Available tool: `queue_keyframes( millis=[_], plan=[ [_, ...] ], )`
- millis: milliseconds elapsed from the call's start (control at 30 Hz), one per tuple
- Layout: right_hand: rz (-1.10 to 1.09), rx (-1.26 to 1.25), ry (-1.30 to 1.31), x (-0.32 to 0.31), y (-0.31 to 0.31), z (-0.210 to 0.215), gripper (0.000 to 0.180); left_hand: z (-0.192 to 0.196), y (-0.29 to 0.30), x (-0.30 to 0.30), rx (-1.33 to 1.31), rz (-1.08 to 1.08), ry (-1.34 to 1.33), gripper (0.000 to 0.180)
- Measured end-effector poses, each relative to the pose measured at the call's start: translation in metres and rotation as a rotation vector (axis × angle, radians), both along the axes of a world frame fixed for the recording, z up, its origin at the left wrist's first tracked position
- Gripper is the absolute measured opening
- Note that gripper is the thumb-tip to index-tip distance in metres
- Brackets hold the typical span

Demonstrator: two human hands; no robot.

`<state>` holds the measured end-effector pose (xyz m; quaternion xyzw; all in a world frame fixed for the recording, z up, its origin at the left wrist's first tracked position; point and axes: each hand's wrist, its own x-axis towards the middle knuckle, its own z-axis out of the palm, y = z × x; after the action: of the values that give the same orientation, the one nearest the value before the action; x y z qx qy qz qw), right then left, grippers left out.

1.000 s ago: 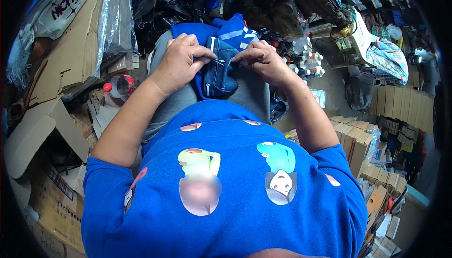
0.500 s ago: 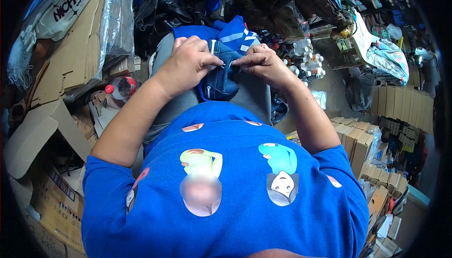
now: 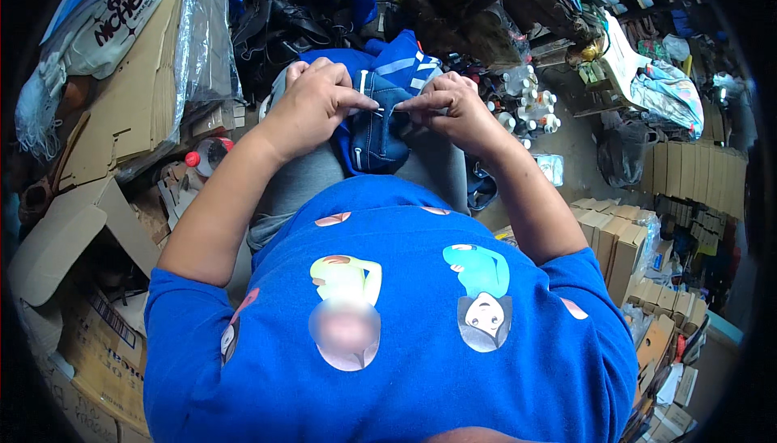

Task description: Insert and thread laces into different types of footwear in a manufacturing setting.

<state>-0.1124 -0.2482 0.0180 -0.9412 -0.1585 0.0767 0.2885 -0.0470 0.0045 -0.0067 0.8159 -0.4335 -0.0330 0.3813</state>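
Observation:
On my lap lies a dark blue stitched piece that looks like a shoe upper, with pale seams and short white lace bits at its edges. My left hand is closed in a pinch at its middle, where a thin white lace end shows by the fingertips. From the other side my right hand pinches the piece's right edge. Both hands' fingertips nearly meet over it. Beneath and beyond the piece is a bright blue cloth with white stripes.
Cardboard sheets and an open carton stand on the left, near a red-capped bottle. Several small white-capped bottles are grouped at the right. Stacked boxes fill the lower right.
Both hands keep their pinches, with only slight finger shifts. The left hand sits slightly farther left and higher in view. The whole view has shifted a little.

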Motion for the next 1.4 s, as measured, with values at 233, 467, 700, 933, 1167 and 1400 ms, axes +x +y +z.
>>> queue_keyframes(
  millis=[233,467,700,933,1167,1400],
  plan=[
    [-0.044,0.226,0.067,0.002,0.003,-0.015,0.028,0.003,-0.008,-0.002,0.024,0.036,0.011,0.018],
    [-0.234,0.491,0.311,0.000,0.014,-0.023,0.020,-0.015,-0.016,-0.007,-0.027,0.143,0.165,0.021],
    [-0.434,0.468,0.433,0.018,0.022,-0.019,0.014,-0.015,-0.024,0.001,-0.134,0.165,0.426,0.017],
    [-0.377,0.548,0.474,0.013,-0.004,-0.006,0.014,-0.004,0.005,0.007,-0.098,0.133,0.220,0.012],
    [0.195,-0.359,-0.163,0.014,0.030,0.023,0.010,0.025,-0.016,-0.010,0.450,0.014,-0.175,0.015],
    [0.301,-0.438,-0.176,0.017,0.026,0.018,0.016,0.014,0.003,-0.004,0.354,-0.080,-0.196,0.019]
  ],
)
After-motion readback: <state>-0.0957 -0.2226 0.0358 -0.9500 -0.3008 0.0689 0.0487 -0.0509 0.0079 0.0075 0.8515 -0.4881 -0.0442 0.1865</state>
